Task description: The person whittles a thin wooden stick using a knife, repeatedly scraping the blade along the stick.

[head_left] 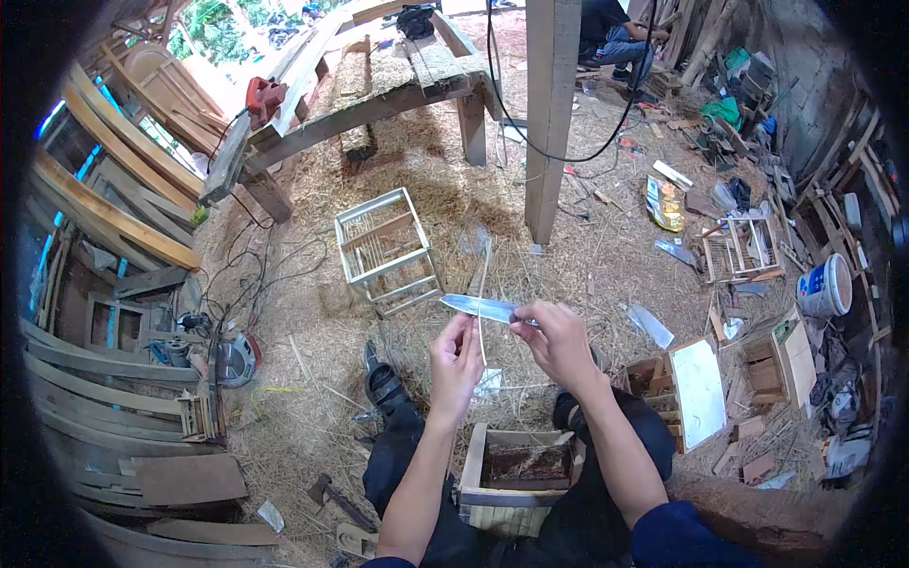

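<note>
Shavings [445,194] litter the floor [317,327]; a box [511,497] between the legs [396,459] holds debris [530,461]. Left fingers [458,331] pinch a strip [487,265], right fingers [526,314] grip a knife [469,304].

The left arm [414,488] and right arm [617,450] reach forward, bare along the forearms, and slant inward so that the hands come near each other in front of the body. A dark blue sleeve [696,540] covers the right arm higher up. The left hand [455,364] is raised, thumb and fingers pinched together, their tips pointing forward. Its wrist [447,417] runs nearly in line with the forearm. The right hand [552,343] is slightly farther forward, its back turned up, thumb and index finger closed in a grip directed toward the left hand, other fingers curled under.
</note>
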`<action>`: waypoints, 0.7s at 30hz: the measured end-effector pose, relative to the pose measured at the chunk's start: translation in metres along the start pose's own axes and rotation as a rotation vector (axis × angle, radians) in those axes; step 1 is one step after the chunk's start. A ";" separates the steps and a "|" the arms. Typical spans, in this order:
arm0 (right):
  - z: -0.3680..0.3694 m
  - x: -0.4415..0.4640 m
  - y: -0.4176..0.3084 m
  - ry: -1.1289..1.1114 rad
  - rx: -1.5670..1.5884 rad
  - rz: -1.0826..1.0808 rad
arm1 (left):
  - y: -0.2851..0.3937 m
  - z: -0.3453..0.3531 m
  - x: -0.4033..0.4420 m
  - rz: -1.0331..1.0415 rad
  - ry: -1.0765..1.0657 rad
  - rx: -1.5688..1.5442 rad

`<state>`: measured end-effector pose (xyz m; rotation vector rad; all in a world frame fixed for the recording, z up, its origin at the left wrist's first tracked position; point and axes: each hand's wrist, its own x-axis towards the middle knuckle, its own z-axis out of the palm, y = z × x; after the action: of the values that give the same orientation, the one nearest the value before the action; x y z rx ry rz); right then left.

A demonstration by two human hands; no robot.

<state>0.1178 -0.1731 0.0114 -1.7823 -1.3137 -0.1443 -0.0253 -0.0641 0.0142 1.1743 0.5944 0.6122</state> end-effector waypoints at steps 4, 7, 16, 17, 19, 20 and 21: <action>-0.012 -0.003 -0.002 -0.088 0.001 0.010 | -0.014 0.012 0.002 -0.018 -0.051 0.011; -0.014 -0.001 0.003 -0.069 -0.014 0.002 | -0.030 0.017 0.003 -0.053 -0.103 -0.026; -0.047 0.003 0.021 -0.017 -0.111 -0.057 | -0.009 0.025 -0.001 -0.267 -0.252 -0.093; -0.048 0.003 0.026 0.023 -0.130 -0.055 | -0.004 0.024 0.000 -0.312 -0.241 -0.106; -0.058 0.006 0.040 0.156 -0.236 0.007 | 0.015 0.024 -0.010 -0.302 -0.287 -0.042; -0.070 0.010 0.051 0.307 -0.210 0.180 | 0.020 0.022 -0.013 -0.296 -0.316 -0.010; -0.082 0.010 0.060 0.456 -0.184 0.359 | 0.014 0.009 -0.016 -0.364 -0.372 -0.086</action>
<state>0.2028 -0.2261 0.0312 -1.9616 -0.6645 -0.4526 -0.0322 -0.0775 0.0319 1.0317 0.4424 0.1029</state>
